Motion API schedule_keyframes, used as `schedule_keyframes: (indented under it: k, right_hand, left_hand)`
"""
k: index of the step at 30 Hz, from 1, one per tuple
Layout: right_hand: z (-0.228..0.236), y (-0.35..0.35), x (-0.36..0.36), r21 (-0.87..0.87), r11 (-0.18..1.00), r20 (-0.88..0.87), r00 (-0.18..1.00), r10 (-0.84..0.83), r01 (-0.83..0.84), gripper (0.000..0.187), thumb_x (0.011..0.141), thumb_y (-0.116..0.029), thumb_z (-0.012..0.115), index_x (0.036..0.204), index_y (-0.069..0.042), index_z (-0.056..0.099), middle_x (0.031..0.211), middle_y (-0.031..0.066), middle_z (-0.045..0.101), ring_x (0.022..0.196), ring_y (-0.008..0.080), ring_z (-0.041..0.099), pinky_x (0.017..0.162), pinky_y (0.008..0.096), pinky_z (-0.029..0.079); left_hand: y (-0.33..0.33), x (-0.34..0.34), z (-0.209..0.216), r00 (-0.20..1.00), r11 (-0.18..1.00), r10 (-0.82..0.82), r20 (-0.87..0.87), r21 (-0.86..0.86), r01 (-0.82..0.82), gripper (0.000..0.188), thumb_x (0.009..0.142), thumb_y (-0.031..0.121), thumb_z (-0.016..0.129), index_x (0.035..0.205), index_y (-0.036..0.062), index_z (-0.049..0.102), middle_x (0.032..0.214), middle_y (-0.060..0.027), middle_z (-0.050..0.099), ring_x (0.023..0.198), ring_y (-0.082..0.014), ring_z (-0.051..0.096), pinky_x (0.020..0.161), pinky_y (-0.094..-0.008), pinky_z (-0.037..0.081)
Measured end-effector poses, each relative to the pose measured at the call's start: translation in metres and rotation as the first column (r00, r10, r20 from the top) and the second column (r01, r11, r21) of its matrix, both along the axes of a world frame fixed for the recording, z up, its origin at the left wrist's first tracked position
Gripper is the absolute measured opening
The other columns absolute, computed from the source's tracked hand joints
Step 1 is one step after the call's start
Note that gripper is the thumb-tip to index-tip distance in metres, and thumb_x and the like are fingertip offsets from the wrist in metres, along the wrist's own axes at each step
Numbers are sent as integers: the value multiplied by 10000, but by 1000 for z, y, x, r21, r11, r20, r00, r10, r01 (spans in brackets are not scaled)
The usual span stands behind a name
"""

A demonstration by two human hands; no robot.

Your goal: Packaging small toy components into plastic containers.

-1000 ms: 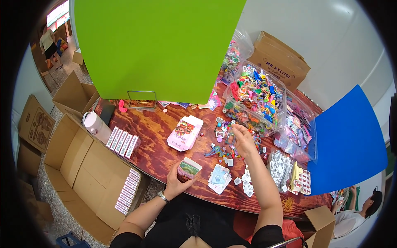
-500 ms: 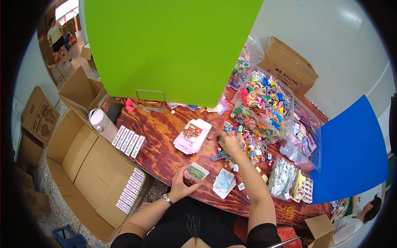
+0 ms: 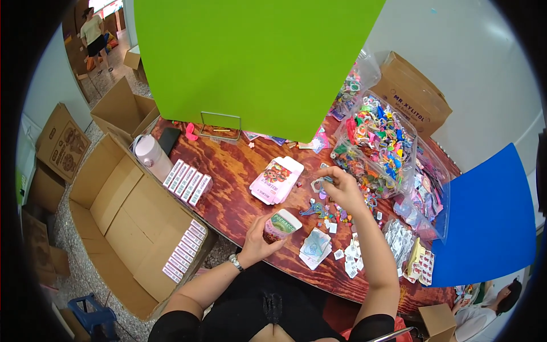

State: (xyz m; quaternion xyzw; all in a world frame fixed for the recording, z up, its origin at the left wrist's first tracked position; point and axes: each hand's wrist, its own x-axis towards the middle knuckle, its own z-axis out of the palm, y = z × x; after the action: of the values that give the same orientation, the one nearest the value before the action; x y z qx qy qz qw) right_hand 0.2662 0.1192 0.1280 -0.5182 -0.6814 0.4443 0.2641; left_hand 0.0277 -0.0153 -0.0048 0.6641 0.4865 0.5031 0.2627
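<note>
My left hand [image 3: 260,244] is wrapped round a small pink box [image 3: 277,232] with a green card showing at its top, held over the table's near edge. Above the heap of small colourful trinkets [image 3: 342,216], my right hand [image 3: 346,192] has its thumb and fingers drawn together. A small pale item is at the fingertips, too unclear to name. Flat pink cartons [image 3: 276,181] lie stacked between the hands, farther back. A pile of pale printed cards [image 3: 315,249] rests to the right of the held box.
Clear bins of charms [image 3: 379,142] stand at the right, with silver packets [image 3: 399,242] nearer. At left are a row of pink boxes [image 3: 187,183], a pink bottle [image 3: 152,158] and a large open carton [image 3: 122,228]. Green [image 3: 245,62] and blue panels [image 3: 484,222] flank the table [image 3: 228,208].
My right hand has lifted from the trinket heap and shifted slightly right, its fingers drawn together at a small item. My left hand keeps the box. The whole view has shifted a little.
</note>
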Motion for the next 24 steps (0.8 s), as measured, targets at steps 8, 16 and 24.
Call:
schedule_keyframes:
  k: [8,16,24]
  right_hand:
    - [2,-57,-34,-6,951,-114,945,305,-308,292,934,29,610,1221,-22,620,1133,68,690,1017,174,684,836,318,572]
    - [8,-78,-48,443,805,238,918,319,-394,372,855,-40,690,1224,-57,650,1136,151,696,996,332,694,823,398,580]
    - [-16,-106,-37,685,612,495,869,7,-395,415,842,-223,766,1233,-113,676,1360,150,588,1190,335,588,945,436,511]
  left_hand:
    - [1,13,-1,998,996,-64,29,-53,65,763,738,216,881,1364,-10,510,1233,-193,624,1129,-297,653,956,-398,527]
    - [-3,10,5,1000,1000,-25,-7,-7,25,825,745,236,880,1413,-11,464,1264,-199,602,1162,-302,633,981,-399,513]
    - [-5,15,13,999,1000,16,48,24,-18,841,722,208,883,1408,-28,456,1281,-207,585,1169,-311,622,991,-403,505]
